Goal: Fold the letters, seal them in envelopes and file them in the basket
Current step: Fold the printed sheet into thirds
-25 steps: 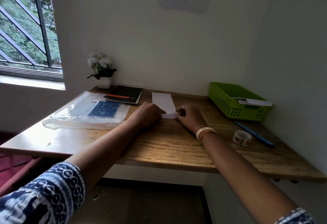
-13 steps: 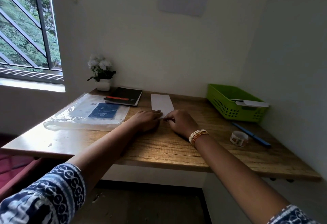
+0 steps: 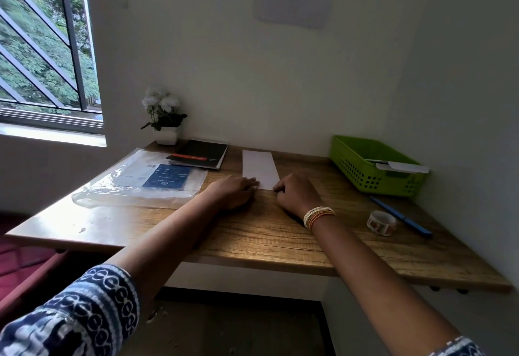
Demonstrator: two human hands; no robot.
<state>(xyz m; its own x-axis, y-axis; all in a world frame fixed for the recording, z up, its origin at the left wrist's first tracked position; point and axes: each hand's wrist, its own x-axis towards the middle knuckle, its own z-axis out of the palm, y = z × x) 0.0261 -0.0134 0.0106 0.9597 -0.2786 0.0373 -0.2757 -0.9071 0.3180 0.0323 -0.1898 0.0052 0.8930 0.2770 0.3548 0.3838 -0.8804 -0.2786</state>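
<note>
Two hands at the near end of a folded letter on a wooden desk.

Both patterned sleeves fill the bottom corners of the frame; the left hand (image 3: 234,191) lies flat at centre, fingers straight, pressing the near left corner of the white folded letter (image 3: 259,168), while the right hand (image 3: 295,194), bangles (image 3: 318,216) at its wrist, has fingers curled at the near right corner, though whether it pinches the paper cannot be told. At right lie a tape roll (image 3: 381,223) and a blue pen (image 3: 400,216). Farther right stands the green basket (image 3: 365,175) holding an envelope (image 3: 403,166). At left centre lie a plastic sleeve (image 3: 140,184), a black notebook (image 3: 200,154) and a potted flower (image 3: 164,116).
</note>
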